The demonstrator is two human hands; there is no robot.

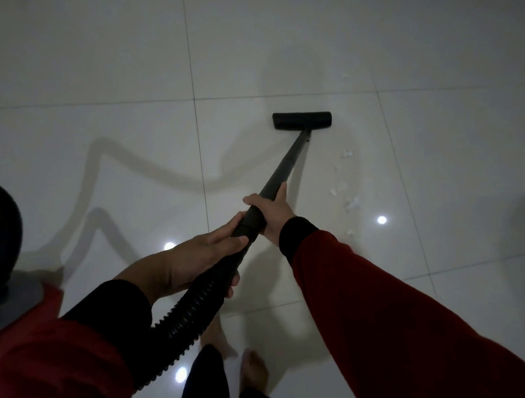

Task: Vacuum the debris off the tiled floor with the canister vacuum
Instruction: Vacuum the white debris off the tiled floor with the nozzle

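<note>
floor (88,71): glossy pale tile, dim light, ceiling lamps glare off it. white scraps blend in, easy to miss some and call it done

canister (18,299): at far left edge, close beside the person, mostly out of view. its hose (188,311) loops up off the canister and comes back in under left arm. risk: a long reach to the right pulls the loop taut and drags or tips the canister; can't tell how much slack is left

bare feet (252,369) just below the hose run, so slack hose on the floor looks like a trip hazard on a step forward

wand (286,162): both hands on it. left hand (203,260) curled round the cuff where hose meets wand, right hand (272,213) wrapped round the tube higher up. if the cuff joint is only push-fit, a twist could pop it apart

head (302,119): flat on tile, well forward, left of the mess. it's beside the scraps, not over them. a straight pull-back likely misses the lot, needs a shift right first

debris (349,198): small white bits strung out right of the wand, one or two more beyond the head. light stuff; a fast sweep may scatter it rather than lift it
</note>
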